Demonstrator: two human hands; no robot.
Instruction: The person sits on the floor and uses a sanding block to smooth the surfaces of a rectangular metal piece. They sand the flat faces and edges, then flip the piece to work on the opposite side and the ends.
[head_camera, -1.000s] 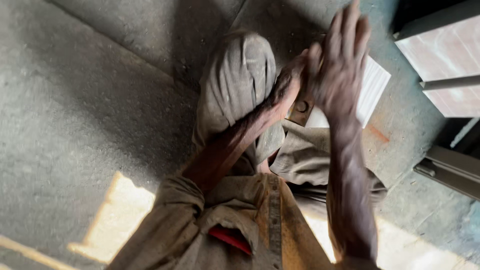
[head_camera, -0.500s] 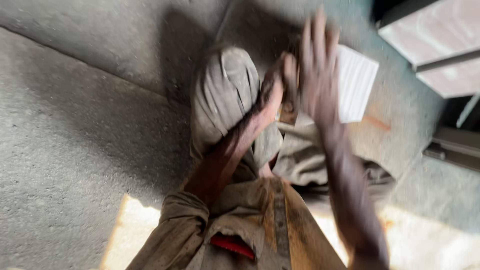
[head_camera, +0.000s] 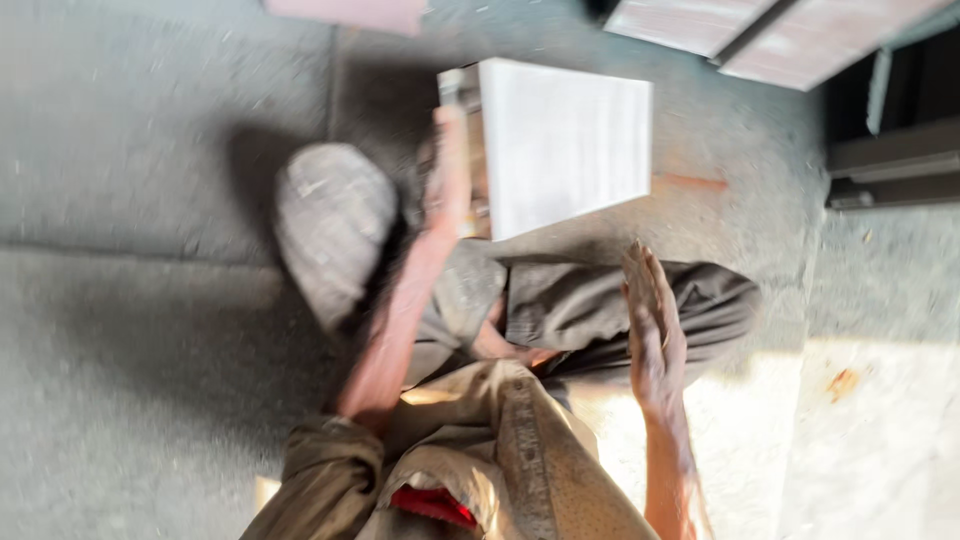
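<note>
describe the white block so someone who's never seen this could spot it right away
Start at the grey concrete floor, then move to the seated person's raised knee. Just past it the left hand touches the white block, the only bright, flat-faced slab there, unlike the dark folded cloth nearer.

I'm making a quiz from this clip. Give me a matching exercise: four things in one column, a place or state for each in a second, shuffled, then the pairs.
Things:
1. left hand
2. right hand
3. white block
4. knee

Places or states:
A. open and flat, holding nothing, over the lap
B. on the grey floor, ahead of the legs
C. bent, in dusty grey cloth, left of the forearm
D. at the white block's left edge

Pairs: 1-D, 2-A, 3-B, 4-C
</note>
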